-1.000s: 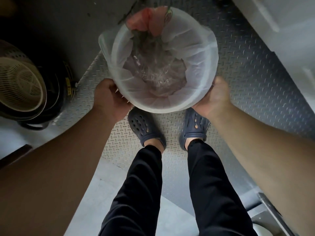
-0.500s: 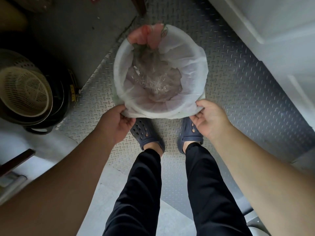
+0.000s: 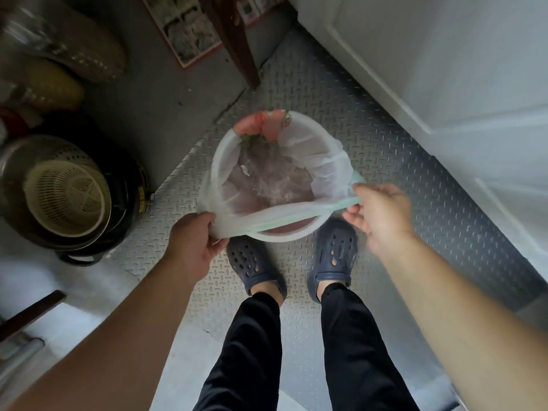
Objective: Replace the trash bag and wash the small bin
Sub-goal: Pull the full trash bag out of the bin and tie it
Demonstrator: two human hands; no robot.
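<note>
small white bin (image 3: 284,237) on metal tread-plate floor (image 3: 385,161) just ahead of blue clogs (image 3: 333,256), left hand (image 3: 195,243) gripping trash bag (image 3: 329,170) edge at near-left rim, right hand (image 3: 382,215) pinching bag edge at right, near edge lifted off rim, colander (image 3: 66,197) at left

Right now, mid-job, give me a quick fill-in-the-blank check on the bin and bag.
1. The trash bag is pulled off the bin's ____ edge.
2. The left hand ____ the bag's edge.
3. The small bin stands on the ____ plate floor.
4. The right hand is on the bag's ____ edge.

Missing words: near; grips; metal; green
</note>
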